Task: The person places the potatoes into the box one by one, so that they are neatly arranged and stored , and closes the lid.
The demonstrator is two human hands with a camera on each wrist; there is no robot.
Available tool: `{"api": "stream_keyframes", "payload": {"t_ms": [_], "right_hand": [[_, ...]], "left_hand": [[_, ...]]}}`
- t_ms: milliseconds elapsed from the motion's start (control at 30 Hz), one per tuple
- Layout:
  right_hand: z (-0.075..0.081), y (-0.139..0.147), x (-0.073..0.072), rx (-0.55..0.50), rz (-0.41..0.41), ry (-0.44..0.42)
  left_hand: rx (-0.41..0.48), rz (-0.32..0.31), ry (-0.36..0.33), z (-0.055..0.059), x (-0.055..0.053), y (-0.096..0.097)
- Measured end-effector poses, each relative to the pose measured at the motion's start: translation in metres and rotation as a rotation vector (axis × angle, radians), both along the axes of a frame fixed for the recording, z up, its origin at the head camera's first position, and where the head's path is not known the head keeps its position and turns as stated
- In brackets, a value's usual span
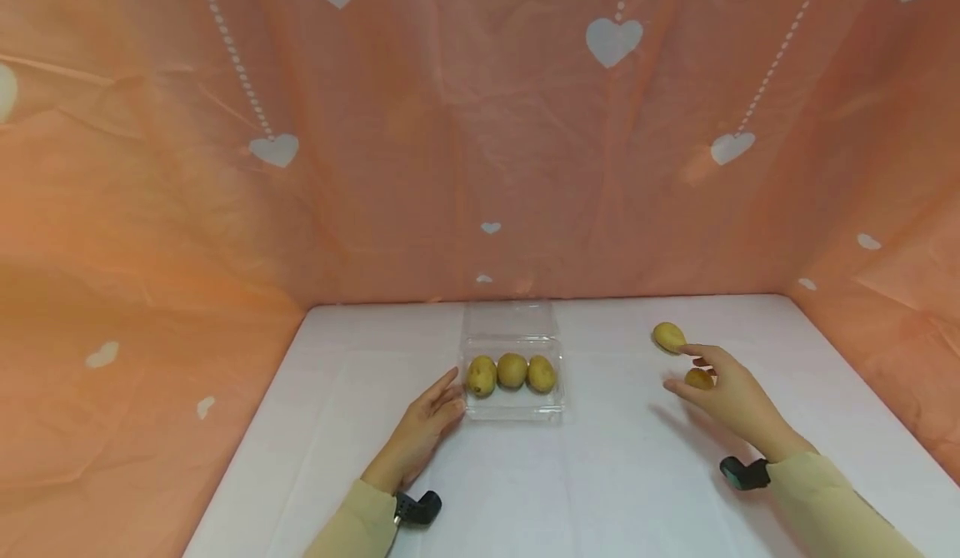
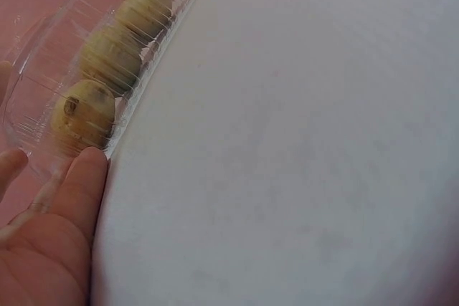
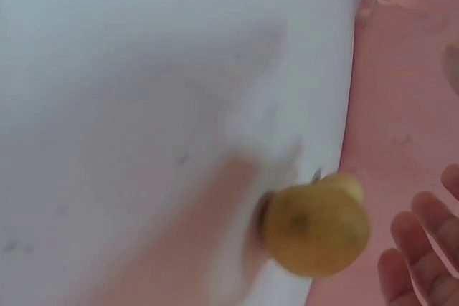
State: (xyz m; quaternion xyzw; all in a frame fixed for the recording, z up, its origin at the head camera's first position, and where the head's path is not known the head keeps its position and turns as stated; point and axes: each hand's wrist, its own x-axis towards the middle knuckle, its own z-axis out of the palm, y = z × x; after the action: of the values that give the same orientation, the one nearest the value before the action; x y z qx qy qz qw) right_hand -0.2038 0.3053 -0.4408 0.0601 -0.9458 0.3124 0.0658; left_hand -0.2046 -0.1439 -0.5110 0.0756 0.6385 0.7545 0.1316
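Observation:
A clear plastic clamshell box stands mid-table with its lid folded back. Three yellow-green pears sit in a row in it: a left pear, a middle pear and a right pear. My left hand rests at the box's left side, its fingertips against the wall. To the right, my right hand hovers with thumb and fingers spread around a loose pear. In the right wrist view, the fingers stand apart from this pear. Another pear lies just beyond the fingertips.
A white cloth covers the table. Behind it and along both sides hangs an orange curtain with pale hearts. Each wrist carries a black camera, such as the left wrist camera.

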Motion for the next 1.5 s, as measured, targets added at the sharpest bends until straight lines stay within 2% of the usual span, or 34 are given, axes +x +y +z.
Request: {"api": "stream_keyframes", "payload": {"t_ms": [133, 367, 733, 1033, 1200, 1500], "right_hand": [[-0.004, 0.009, 0.005, -0.053, -0.035, -0.022], [-0.008, 0.019, 0.008, -0.227, -0.117, -0.119], [-0.022, 0.029, 0.007, -0.301, -0.169, -0.256], [-0.028, 0.027, 0.009, -0.458, -0.242, -0.419], [-0.033, 0.027, 0.009, -0.499, -0.261, -0.419], [-0.035, 0.020, 0.008, -0.497, -0.306, -0.384]], "left_hand": [[0.003, -0.007, -0.014, 0.000, 0.001, 0.000], [0.007, -0.011, -0.012, 0.002, 0.000, 0.000], [-0.011, -0.015, 0.005, 0.003, -0.002, -0.001], [-0.004, -0.009, -0.009, 0.002, 0.000, -0.001], [-0.008, -0.012, 0.002, 0.003, 0.001, -0.001], [-0.020, -0.027, 0.014, 0.003, 0.000, -0.001]]}}
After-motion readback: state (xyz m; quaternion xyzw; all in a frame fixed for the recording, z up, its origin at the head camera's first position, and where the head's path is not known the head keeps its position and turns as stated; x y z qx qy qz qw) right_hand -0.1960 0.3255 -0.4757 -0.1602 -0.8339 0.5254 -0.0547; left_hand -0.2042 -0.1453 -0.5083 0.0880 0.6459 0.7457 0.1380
